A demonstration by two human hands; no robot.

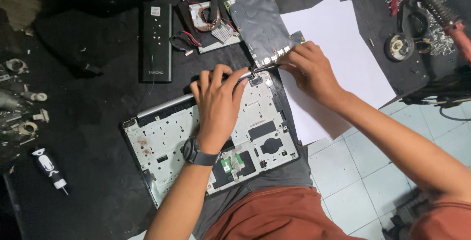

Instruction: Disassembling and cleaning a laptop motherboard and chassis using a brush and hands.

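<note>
Lap: an opened laptop base (162, 137) rests across the person's legs, long axis slanting from lower left to upper right.
Left hand (217, 103): lies flat on the base's far edge with its fingers spread, pressing down, gripping nothing.
Right hand (310, 69): fingertips pressed together around a thin tool (265, 66), which points left toward the base's far right corner.
Relation: both hands meet at that corner; the right is nearer.
Beyond: circuit board (260, 24), white paper (343, 48), black battery (157, 41) on the dark worktop (88, 122).
</note>
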